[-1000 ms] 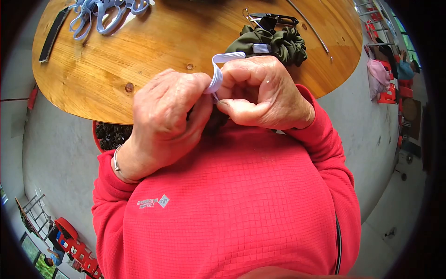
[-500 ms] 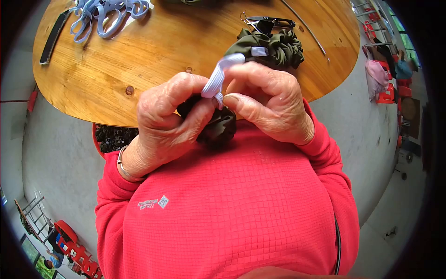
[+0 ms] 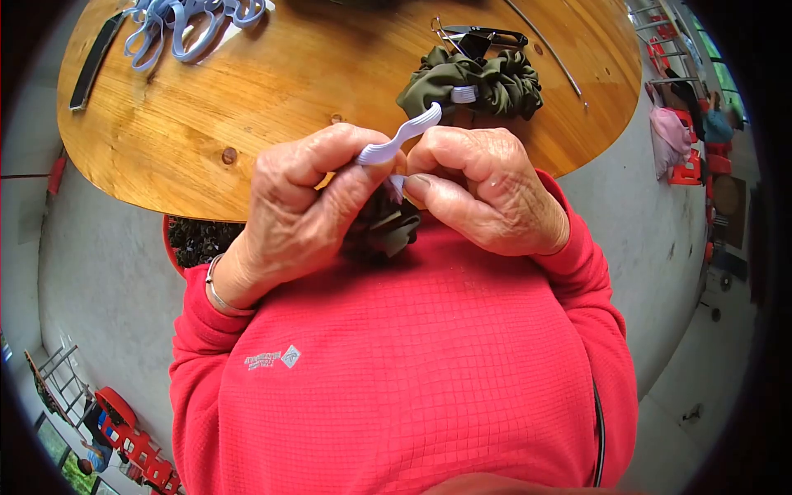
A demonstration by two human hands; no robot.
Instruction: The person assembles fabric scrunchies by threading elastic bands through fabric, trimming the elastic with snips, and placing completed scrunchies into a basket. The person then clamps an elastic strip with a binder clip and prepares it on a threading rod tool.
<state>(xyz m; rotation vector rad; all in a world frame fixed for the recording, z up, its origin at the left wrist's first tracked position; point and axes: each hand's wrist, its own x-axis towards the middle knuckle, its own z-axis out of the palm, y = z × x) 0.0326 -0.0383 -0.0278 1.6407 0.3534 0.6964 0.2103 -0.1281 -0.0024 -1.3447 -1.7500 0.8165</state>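
Between its thumb and forefinger, my left hand (image 3: 305, 190) pinches a pale white-lilac elastic band (image 3: 404, 134). One end of the band sticks up free towards the table. Below the fingers hangs a piece of gathered dark green fabric (image 3: 386, 231), partly hidden by my left hand. My right hand (image 3: 495, 194) is closed in a pinch, its thumb tip at a short piece of the elastic beside the left thumb. A bunched green fabric tube (image 3: 511, 87) with a bit of elastic showing lies on the table just beyond my right hand.
The round wooden table (image 3: 190, 124) carries a heap of pale elastic (image 3: 194, 29), a black strip (image 3: 97, 62), a black-handled tool (image 3: 483, 40) and a thin metal rod (image 3: 549, 49). Under its edge stands a red-rimmed container (image 3: 202, 239) of dark material.
My right forefinger has come away from the upper elastic end and curled down to the thumb. That free end now stands straighter, pointing up and right. Both hands have shifted slightly.
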